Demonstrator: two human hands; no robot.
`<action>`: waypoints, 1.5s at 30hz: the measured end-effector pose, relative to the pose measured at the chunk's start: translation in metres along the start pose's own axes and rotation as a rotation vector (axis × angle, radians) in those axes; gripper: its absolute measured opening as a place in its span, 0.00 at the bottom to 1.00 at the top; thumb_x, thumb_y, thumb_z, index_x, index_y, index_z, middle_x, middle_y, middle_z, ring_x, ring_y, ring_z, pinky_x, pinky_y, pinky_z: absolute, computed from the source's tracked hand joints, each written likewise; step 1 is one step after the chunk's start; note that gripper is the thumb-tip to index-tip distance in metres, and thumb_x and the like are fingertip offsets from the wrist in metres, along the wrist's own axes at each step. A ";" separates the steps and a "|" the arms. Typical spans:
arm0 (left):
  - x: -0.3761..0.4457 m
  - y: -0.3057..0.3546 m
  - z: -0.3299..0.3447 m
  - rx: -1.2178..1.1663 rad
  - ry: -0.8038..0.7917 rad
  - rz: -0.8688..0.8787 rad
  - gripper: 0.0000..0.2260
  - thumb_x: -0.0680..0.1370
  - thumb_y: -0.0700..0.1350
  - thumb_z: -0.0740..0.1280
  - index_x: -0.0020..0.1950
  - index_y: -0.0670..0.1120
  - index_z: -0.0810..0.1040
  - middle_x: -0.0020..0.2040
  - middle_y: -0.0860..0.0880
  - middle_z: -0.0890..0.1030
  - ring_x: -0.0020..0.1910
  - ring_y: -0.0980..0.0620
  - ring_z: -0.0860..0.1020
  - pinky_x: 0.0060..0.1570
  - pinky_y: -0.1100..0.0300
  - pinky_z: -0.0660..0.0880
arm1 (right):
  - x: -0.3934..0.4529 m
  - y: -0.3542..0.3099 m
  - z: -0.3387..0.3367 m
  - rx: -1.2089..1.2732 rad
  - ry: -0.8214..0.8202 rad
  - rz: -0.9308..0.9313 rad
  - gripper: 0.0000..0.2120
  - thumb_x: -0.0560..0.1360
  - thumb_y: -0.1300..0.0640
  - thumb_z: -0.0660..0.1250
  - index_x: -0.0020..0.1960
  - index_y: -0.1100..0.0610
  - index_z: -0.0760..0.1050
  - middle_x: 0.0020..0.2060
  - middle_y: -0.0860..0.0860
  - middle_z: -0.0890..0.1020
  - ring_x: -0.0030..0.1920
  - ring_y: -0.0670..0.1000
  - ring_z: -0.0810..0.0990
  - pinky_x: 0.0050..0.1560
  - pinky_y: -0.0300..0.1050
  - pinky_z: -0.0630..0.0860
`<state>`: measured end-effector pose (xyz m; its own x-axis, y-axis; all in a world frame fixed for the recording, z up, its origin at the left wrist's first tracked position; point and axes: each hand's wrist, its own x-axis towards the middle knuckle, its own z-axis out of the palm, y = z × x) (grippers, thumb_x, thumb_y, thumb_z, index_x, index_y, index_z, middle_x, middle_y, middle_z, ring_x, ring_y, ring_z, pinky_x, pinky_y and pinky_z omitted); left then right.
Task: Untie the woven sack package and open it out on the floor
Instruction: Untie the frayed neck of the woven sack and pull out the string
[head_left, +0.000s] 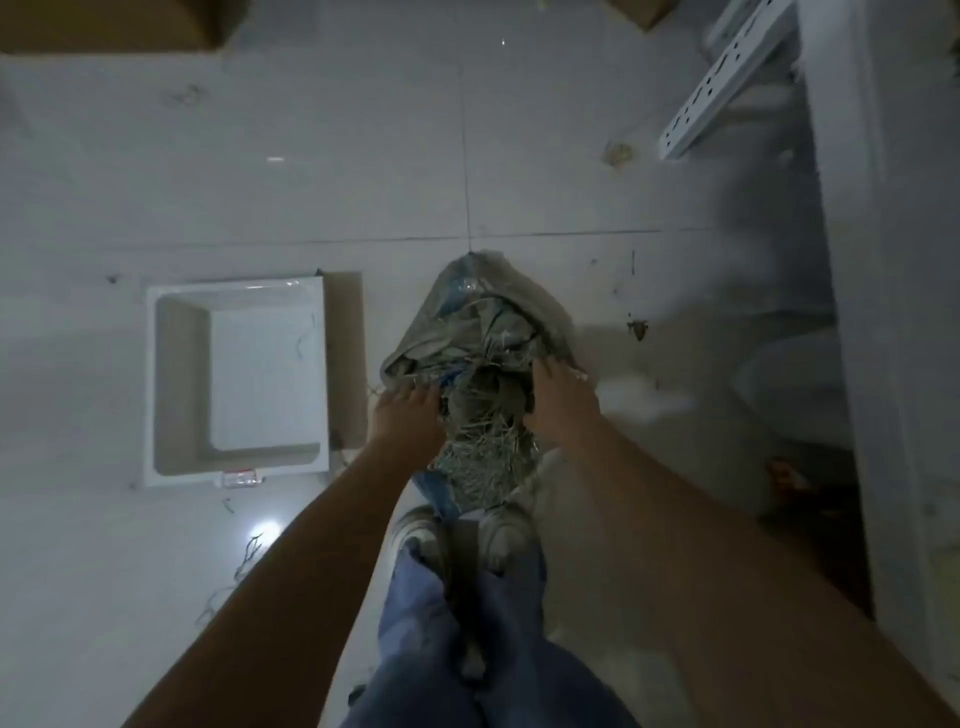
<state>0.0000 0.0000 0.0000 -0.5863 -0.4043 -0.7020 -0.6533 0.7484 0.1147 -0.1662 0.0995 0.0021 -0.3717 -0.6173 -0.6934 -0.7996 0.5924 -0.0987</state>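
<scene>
Right in front of the shoes (462, 535), on the pale tiled floor (363, 171), sits the sack (470, 332), a lumpy grey-green bundle with bits of blue plastic showing through and a frayed, stringy neck pointing back toward the person. Its long axis runs straight away from the feet, so the far end is up by the tile seam and the tied end is the near one, which is handy since that's where both hands already are. Left hand (408, 415) has its grip curled onto the fabric on the left of the neck, right hand (558, 400) is clamped on the right side, fingers closed into the folds; neither looks nearer than the other, they're pretty much level. Can't make out an actual knot in the blur, so my guess is the tie is somewhere in that stringy mess between them and the next bit means pulling the two sides apart. Room to spread it looks decent ahead; a white tray (236, 379) lies near on the left, and shelving (852, 260) crowds the right.
</scene>
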 end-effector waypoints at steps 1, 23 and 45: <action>0.009 -0.002 0.008 0.041 0.003 -0.001 0.29 0.80 0.50 0.56 0.78 0.44 0.50 0.78 0.45 0.57 0.77 0.47 0.55 0.74 0.51 0.53 | 0.008 0.003 0.011 -0.008 -0.007 0.031 0.39 0.75 0.51 0.65 0.76 0.61 0.48 0.75 0.59 0.57 0.74 0.59 0.59 0.71 0.53 0.63; 0.070 0.009 0.048 0.011 0.017 0.093 0.32 0.77 0.51 0.62 0.77 0.44 0.52 0.75 0.42 0.61 0.73 0.42 0.62 0.70 0.47 0.63 | 0.039 0.016 0.083 0.005 0.052 -0.041 0.47 0.69 0.42 0.71 0.77 0.51 0.48 0.78 0.55 0.42 0.77 0.59 0.45 0.74 0.58 0.53; -0.034 0.036 -0.069 -1.077 0.232 0.003 0.10 0.80 0.38 0.58 0.42 0.40 0.76 0.37 0.46 0.74 0.40 0.48 0.74 0.40 0.58 0.72 | -0.044 -0.023 -0.045 0.821 0.190 -0.052 0.10 0.76 0.58 0.66 0.55 0.59 0.77 0.47 0.55 0.78 0.51 0.55 0.78 0.52 0.45 0.73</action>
<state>-0.0368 0.0045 0.0762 -0.5908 -0.5763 -0.5646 -0.6613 -0.0550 0.7481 -0.1524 0.0899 0.0667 -0.4757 -0.6875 -0.5487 -0.2487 0.7035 -0.6658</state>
